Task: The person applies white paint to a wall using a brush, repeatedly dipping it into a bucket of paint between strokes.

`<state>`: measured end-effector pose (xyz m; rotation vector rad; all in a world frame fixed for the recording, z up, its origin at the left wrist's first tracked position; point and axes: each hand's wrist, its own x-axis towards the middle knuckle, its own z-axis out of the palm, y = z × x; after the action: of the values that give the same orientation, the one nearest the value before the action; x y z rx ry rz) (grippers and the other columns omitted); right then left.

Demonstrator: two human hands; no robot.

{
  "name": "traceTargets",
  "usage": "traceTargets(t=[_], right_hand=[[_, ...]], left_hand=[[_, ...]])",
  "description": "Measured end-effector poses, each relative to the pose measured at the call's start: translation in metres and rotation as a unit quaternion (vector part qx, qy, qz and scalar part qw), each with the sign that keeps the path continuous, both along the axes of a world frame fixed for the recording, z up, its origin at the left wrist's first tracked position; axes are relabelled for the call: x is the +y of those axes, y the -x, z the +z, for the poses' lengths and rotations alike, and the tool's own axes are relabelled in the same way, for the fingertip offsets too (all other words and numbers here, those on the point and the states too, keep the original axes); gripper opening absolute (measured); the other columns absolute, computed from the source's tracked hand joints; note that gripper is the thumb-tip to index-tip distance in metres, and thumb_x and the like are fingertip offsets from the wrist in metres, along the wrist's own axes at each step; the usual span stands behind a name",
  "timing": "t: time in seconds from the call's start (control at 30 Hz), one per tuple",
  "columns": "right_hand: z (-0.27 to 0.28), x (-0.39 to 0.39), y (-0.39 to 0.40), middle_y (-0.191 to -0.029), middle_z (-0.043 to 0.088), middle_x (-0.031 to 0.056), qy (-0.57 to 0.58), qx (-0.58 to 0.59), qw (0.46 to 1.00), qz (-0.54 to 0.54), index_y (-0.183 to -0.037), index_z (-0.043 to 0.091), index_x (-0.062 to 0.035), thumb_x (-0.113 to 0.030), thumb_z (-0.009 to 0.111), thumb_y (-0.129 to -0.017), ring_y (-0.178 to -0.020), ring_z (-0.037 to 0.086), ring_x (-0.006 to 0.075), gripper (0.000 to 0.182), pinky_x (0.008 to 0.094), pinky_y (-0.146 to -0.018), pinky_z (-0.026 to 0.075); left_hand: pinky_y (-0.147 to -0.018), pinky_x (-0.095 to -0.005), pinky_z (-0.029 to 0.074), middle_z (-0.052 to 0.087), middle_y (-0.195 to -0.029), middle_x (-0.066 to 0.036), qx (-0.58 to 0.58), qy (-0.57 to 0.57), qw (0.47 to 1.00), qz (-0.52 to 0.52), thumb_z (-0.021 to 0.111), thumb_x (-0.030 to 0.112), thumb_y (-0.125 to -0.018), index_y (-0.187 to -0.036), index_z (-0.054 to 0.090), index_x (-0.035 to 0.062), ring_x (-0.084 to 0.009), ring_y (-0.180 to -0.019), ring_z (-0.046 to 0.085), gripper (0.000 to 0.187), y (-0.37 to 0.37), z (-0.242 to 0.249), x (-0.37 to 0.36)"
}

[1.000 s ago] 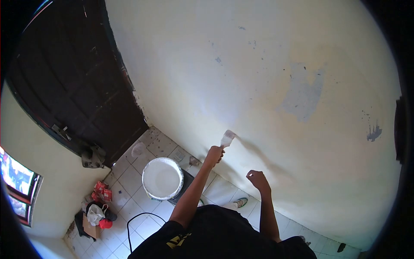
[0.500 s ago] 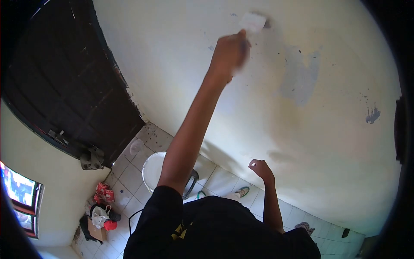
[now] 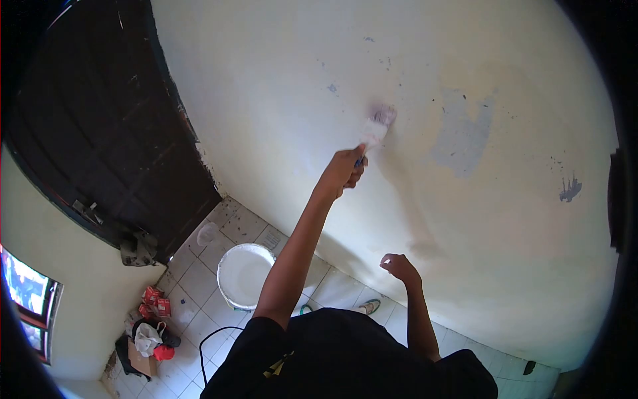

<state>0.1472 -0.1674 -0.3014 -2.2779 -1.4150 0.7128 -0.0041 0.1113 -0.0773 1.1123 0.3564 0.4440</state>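
My left hand is closed around the handle of a paintbrush, which has a blue part at the grip. White paint coats its wide head, and the dark bristles press against the pale wall. Lower down on the right, my right hand is held near the wall with its fingers curled. A small white spot shows inside that curl; I cannot make out whether it is an object or a gap. Below my left forearm stands a round bucket of white paint on the tiled floor.
A dark door is at the left. Red boxes and a pile of bags lie on the floor by the side wall. A black cable curves beside me. Grey patches mark the wall.
My left hand has drawn the paintbrush down the wall, from near the top of the view. More of the bucket shows now. My right hand stays curled in about the same place.
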Motion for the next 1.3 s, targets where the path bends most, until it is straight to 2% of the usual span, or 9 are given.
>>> traceTargets(t=[0.17,0.33,0.47,0.57,0.67,0.93,1.03,1.2,1.3], right_hand=[[0.029,0.031,0.026,-0.085,0.070,0.0121,0.026,0.113,0.993,-0.010,-0.095,0.068,-0.0031,-0.025,0.062,-0.086,-0.070,0.068,0.0201,0.024,0.0323,-0.069,0.053],[0.027,0.047,0.049,-0.087,0.070,0.0131,0.035,0.106,0.992,0.059,-0.104,0.065,-0.0040,-0.027,0.063,-0.089,-0.074,0.070,0.0203,0.027,0.0329,-0.070,0.053],[0.038,0.047,0.057,-0.091,0.070,0.0165,0.023,0.101,0.994,0.043,-0.103,0.067,-0.0060,-0.031,0.065,-0.086,-0.076,0.069,0.0267,0.030,0.0372,-0.074,0.052],[0.047,0.037,0.057,-0.089,0.070,0.0174,-0.004,0.134,0.991,0.015,-0.104,0.067,-0.0057,-0.032,0.065,-0.086,-0.076,0.068,0.0263,0.032,0.0376,-0.074,0.052],[0.042,0.020,0.049,-0.087,0.070,0.0145,0.023,0.114,0.993,0.027,-0.108,0.064,-0.0043,-0.028,0.064,-0.088,-0.075,0.069,0.0205,0.031,0.0327,-0.069,0.053],[0.030,0.005,0.039,-0.087,0.071,0.0141,0.105,0.118,0.987,-0.026,-0.100,0.067,-0.0066,-0.030,0.065,-0.087,-0.074,0.069,0.0233,0.027,0.0366,-0.070,0.053],[0.028,0.015,0.038,-0.089,0.070,0.0123,0.011,0.072,0.995,0.063,-0.107,0.065,-0.0059,-0.026,0.064,-0.088,-0.074,0.069,0.0204,0.027,0.0321,-0.067,0.054],[0.099,0.059,0.083,-0.091,0.069,0.0121,-0.187,0.084,0.979,0.001,-0.108,0.063,-0.0049,-0.012,0.064,-0.089,-0.080,0.068,0.0203,0.020,0.0322,-0.073,0.054],[0.127,0.075,0.102,-0.090,0.068,0.0105,-0.258,0.112,0.960,-0.004,-0.110,0.061,-0.0017,-0.007,0.060,-0.091,-0.082,0.066,0.0170,0.019,0.0298,-0.072,0.054]], left_hand=[[-0.035,-0.0233,0.016,0.032,-0.053,0.006,0.027,0.071,0.997,-0.021,0.048,0.038,-0.099,-0.081,0.050,0.0064,-0.0051,-0.039,0.022,0.036,0.030,-0.017,-0.017],[-0.039,-0.0228,0.020,0.035,-0.056,0.007,-0.027,-0.018,0.998,0.052,0.052,0.036,-0.097,-0.073,0.051,0.0118,-0.0051,-0.044,0.029,0.034,0.018,0.085,-0.004],[-0.039,-0.0230,0.019,0.034,-0.056,0.006,-0.127,-0.019,0.992,0.012,0.051,0.036,-0.098,-0.077,0.050,0.0089,-0.0051,-0.043,0.026,0.034,0.021,0.184,0.022],[-0.038,-0.0230,0.017,0.034,-0.056,0.005,-0.156,-0.178,0.967,0.096,0.050,0.037,-0.098,-0.079,0.049,0.0081,-0.0050,-0.043,0.025,0.035,0.023,0.210,0.020],[-0.037,-0.0232,0.016,0.034,-0.056,0.006,-0.111,-0.119,0.985,0.052,0.050,0.039,-0.098,-0.077,0.049,0.0087,-0.0050,-0.042,0.024,0.037,0.010,0.176,0.028],[-0.036,-0.0231,0.017,0.033,-0.053,0.006,0.036,-0.028,0.998,-0.039,0.050,0.041,-0.098,-0.073,0.048,0.0102,-0.0052,-0.041,0.024,0.039,0.014,0.020,0.029],[-0.036,-0.0231,0.019,0.033,-0.053,0.006,0.096,-0.001,0.995,-0.032,0.048,0.038,-0.099,-0.075,0.049,0.0085,-0.0053,-0.040,0.026,0.038,0.024,-0.042,0.021],[-0.036,-0.0234,0.021,0.039,-0.058,0.004,0.005,0.022,0.998,0.063,0.044,0.031,-0.100,-0.085,0.050,0.0053,-0.0048,-0.041,0.028,0.030,0.036,-0.085,-0.029],[-0.046,-0.0216,0.035,0.046,-0.065,0.001,-0.067,-0.007,0.992,0.102,0.042,0.026,-0.101,-0.089,0.054,0.0056,-0.0071,-0.055,0.045,0.026,0.029,-0.093,-0.052]])
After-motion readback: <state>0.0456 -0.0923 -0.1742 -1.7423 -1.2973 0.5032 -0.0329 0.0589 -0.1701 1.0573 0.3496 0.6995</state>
